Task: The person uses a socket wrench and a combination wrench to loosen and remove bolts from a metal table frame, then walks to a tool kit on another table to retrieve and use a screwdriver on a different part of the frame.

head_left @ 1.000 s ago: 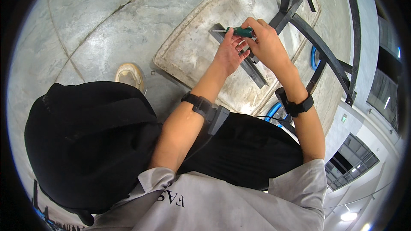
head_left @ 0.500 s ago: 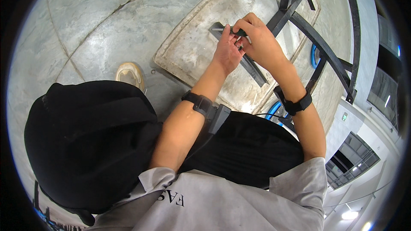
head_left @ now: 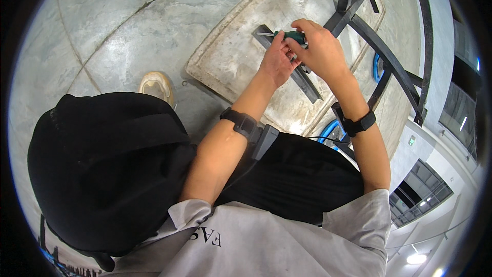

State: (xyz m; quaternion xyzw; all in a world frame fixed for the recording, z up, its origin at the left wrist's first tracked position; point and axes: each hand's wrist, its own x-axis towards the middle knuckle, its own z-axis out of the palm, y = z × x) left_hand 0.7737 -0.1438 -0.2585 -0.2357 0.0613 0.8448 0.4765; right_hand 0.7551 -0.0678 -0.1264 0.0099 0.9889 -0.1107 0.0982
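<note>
A screwdriver (head_left: 295,36) with a dark green handle lies across my two hands, its thin metal shaft pointing left over a dark metal bar (head_left: 308,88). My left hand (head_left: 279,64), palm up with curled fingers, pinches the front of the handle with its thumb. From the right, my right hand (head_left: 325,48) wraps loosely round the back of the handle, thumb below and index finger lifted along the top. The bar lies on a worn pale slab beneath both hands; its middle is hidden by my hands. Whether the shaft touches the bar, I cannot tell.
The pale, stained slab (head_left: 225,56) has a raised rim. A black metal frame (head_left: 379,41) rises at its right side, with blue rings (head_left: 335,131) near it. My shoe (head_left: 155,86) rests on the grey concrete floor (head_left: 113,66) to the left.
My right hand has shifted right and its fingers have spread wider, so more of the green handle shows. My left hand has barely moved and still pinches the screwdriver.
</note>
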